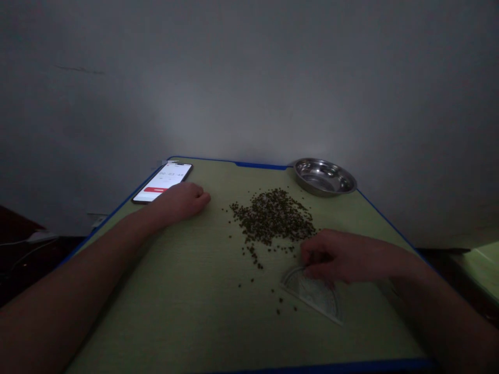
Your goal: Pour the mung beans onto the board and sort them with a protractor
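A heap of small dark seeds (273, 217) lies in the middle of a green table (187, 291), with loose seeds scattered toward me. My right hand (345, 255) rests just right of the heap, fingers curled down onto the top edge of a clear plastic protractor (315, 292) that lies flat on the table. My left hand (183, 200) lies on the table left of the heap, fingers curled loosely with nothing seen in them, beside a lit phone (162, 182).
An empty steel bowl (324, 177) stands at the table's far right corner, behind the seeds. The table has a blue rim and stands against a plain wall. The room is dim. Cables lie on the floor at the left.
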`<state>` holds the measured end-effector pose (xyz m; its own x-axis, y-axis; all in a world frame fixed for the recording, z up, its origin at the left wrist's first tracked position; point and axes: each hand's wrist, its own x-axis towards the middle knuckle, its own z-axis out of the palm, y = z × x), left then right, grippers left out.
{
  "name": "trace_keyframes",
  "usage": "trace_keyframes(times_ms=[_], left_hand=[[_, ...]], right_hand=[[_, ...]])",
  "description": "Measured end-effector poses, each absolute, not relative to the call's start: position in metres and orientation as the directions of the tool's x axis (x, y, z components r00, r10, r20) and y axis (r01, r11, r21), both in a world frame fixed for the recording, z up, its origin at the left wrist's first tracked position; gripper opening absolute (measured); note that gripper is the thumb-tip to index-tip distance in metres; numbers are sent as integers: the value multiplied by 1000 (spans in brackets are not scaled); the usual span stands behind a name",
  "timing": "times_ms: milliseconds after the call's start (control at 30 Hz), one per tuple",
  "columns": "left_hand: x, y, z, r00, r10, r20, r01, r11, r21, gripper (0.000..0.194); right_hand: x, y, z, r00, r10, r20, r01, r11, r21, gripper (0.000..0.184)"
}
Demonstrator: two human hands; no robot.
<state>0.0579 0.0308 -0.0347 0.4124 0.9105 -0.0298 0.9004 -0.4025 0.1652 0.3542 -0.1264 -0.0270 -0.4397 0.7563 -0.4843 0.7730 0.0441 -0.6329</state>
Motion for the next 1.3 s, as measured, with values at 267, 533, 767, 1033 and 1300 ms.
trace_keyframes(times_ms=[267, 533, 767, 1033, 1300], left_hand=[[60, 31, -37, 377, 920, -106, 922, -362, 139, 57], [61, 31, -36, 395, 915, -81, 919, -394, 24, 42], [61, 29, -31, 392, 911, -127, 917, -376, 134, 43], [62, 28, -31, 396, 910, -122, 916, -383, 117, 38], [54, 32, -38, 488, 873, -10, 846, -470, 251, 30]], right_hand=[[334, -136, -23, -454, 807, -377, 802, 186, -567, 17], [326, -132, -25, -449, 836, -316, 798, 215, -563, 14], [309, -144, -23, -512, 807, -295, 787, 304, -536, 15], [301, -152, -27, -578, 760, -296, 745, 343, -572, 17], [298, -158, -27, -601, 742, -298, 727, 352, -590, 17]])
